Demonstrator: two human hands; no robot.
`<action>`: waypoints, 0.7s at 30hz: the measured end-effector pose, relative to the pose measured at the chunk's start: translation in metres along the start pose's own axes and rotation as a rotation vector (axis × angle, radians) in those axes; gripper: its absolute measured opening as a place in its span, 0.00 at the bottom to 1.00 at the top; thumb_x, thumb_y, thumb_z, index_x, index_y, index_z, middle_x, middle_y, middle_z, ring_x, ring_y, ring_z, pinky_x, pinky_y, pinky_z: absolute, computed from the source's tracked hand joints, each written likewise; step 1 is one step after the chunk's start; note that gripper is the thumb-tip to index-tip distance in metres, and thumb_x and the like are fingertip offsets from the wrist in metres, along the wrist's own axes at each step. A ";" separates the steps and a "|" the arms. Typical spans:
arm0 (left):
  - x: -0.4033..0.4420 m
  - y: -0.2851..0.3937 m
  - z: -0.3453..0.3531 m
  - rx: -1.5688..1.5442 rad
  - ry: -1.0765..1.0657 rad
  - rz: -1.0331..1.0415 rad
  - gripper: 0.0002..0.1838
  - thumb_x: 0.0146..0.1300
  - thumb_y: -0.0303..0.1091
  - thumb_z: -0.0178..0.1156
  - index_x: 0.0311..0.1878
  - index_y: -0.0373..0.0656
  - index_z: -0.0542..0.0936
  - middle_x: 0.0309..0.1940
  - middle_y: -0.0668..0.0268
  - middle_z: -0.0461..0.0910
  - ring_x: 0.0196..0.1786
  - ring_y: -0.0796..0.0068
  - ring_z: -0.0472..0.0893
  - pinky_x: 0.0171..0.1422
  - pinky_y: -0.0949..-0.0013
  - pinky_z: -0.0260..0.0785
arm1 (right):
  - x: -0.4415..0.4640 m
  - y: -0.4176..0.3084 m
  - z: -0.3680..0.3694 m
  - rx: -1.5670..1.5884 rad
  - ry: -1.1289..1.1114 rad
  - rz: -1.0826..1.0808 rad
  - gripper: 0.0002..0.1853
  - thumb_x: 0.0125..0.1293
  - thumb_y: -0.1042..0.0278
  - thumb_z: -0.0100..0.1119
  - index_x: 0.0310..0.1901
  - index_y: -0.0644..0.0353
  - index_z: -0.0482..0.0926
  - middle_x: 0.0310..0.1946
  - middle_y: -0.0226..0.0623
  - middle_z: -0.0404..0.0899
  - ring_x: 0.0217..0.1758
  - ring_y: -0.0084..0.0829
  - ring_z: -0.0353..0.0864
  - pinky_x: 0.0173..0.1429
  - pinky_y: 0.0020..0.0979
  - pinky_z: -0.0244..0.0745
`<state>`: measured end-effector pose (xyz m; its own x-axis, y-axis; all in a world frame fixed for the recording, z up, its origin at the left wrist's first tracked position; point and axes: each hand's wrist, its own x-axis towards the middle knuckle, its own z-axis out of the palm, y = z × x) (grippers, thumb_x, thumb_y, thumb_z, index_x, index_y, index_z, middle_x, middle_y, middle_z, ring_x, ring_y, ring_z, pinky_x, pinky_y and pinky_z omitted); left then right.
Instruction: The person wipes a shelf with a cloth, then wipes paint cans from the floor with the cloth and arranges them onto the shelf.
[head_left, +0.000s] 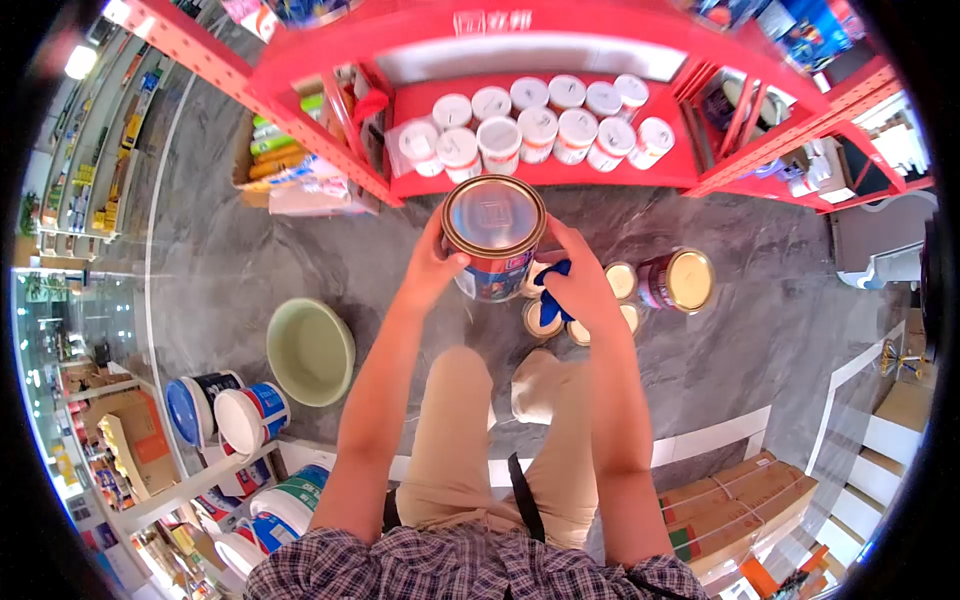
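Observation:
A large metal paint can [494,217] with a shiny lid and a blue and red label is held upright between my hands in front of the red shelf. My left hand [432,262] grips its left side, thumb on the label. My right hand [577,277] presses its fingers to the can's right side and also has a blue cloth [553,290] bunched in it. Below the right hand, several smaller cans [541,318] with pale gold lids stand on the floor, partly hidden by the hand and cloth. Another large can [689,280] stands to their right.
The red shelf [640,176] ahead bears rows of white-lidded tubs [498,140]. A pale green basin [311,352] is on the grey floor at left, near paint buckets [251,418]. A box of colourful tubes [280,160] stands beside the shelf; strapped cartons [740,505] lie at lower right.

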<state>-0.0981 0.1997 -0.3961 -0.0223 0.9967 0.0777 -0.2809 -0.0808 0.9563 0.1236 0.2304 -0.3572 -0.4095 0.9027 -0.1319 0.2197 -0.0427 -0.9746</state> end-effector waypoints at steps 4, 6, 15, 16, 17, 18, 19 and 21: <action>0.021 0.116 0.056 -0.336 0.112 -0.143 0.42 0.61 0.67 0.45 0.68 0.42 0.58 0.64 0.61 0.65 0.67 0.68 0.64 0.70 0.60 0.55 | -0.034 -0.147 -0.038 0.071 -0.018 -0.123 0.42 0.46 0.86 0.54 0.67 0.53 0.60 0.62 0.42 0.65 0.39 0.29 0.76 0.44 0.26 0.73; 0.031 0.181 0.086 -0.376 0.145 -0.206 0.42 0.61 0.68 0.43 0.68 0.44 0.57 0.66 0.61 0.63 0.68 0.65 0.63 0.71 0.57 0.55 | -0.054 -0.226 -0.051 -0.002 0.029 -0.115 0.41 0.48 0.83 0.59 0.68 0.53 0.60 0.62 0.42 0.66 0.38 0.27 0.76 0.42 0.26 0.73; 0.081 0.442 0.192 -0.165 -0.111 0.116 0.40 0.66 0.61 0.44 0.70 0.40 0.53 0.67 0.60 0.60 0.69 0.67 0.59 0.72 0.62 0.50 | -0.070 -0.440 -0.112 0.095 0.247 -0.445 0.52 0.40 0.78 0.74 0.68 0.57 0.53 0.62 0.41 0.63 0.50 0.29 0.74 0.40 0.25 0.74; 0.088 0.464 0.198 -0.095 -0.184 0.195 0.41 0.65 0.62 0.45 0.69 0.37 0.54 0.66 0.58 0.61 0.69 0.67 0.59 0.72 0.63 0.48 | -0.061 -0.454 -0.120 0.178 0.155 -0.497 0.56 0.39 0.76 0.75 0.70 0.57 0.48 0.64 0.41 0.61 0.55 0.31 0.72 0.41 0.25 0.74; 0.094 0.484 0.204 0.011 -0.198 0.266 0.42 0.65 0.62 0.45 0.69 0.36 0.55 0.65 0.57 0.62 0.68 0.68 0.59 0.72 0.64 0.48 | -0.062 -0.470 -0.127 0.098 0.130 -0.484 0.58 0.38 0.74 0.76 0.69 0.59 0.46 0.64 0.42 0.62 0.59 0.33 0.70 0.49 0.29 0.72; 0.100 0.501 0.207 0.050 -0.222 0.277 0.41 0.65 0.62 0.45 0.69 0.36 0.55 0.65 0.57 0.62 0.68 0.68 0.59 0.72 0.64 0.48 | -0.063 -0.491 -0.134 0.017 0.104 -0.474 0.59 0.38 0.71 0.77 0.69 0.60 0.44 0.64 0.43 0.62 0.62 0.35 0.68 0.56 0.32 0.70; 0.106 0.516 0.209 0.088 -0.242 0.283 0.41 0.65 0.62 0.45 0.69 0.36 0.55 0.65 0.57 0.63 0.68 0.68 0.59 0.72 0.64 0.47 | -0.063 -0.509 -0.139 -0.206 0.132 -0.516 0.60 0.37 0.69 0.78 0.69 0.61 0.44 0.63 0.44 0.63 0.64 0.36 0.67 0.62 0.34 0.66; 0.118 0.539 0.211 0.030 -0.335 0.307 0.40 0.67 0.62 0.42 0.69 0.36 0.55 0.65 0.57 0.61 0.68 0.67 0.59 0.72 0.64 0.48 | -0.051 -0.533 -0.145 -0.082 0.076 -0.611 0.57 0.37 0.68 0.79 0.67 0.63 0.48 0.61 0.44 0.65 0.65 0.36 0.65 0.67 0.35 0.61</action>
<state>-0.0501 0.2732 0.1879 0.2129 0.8718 0.4412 -0.2821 -0.3775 0.8820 0.1561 0.2688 0.1952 -0.4197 0.7816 0.4615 0.0342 0.5217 -0.8524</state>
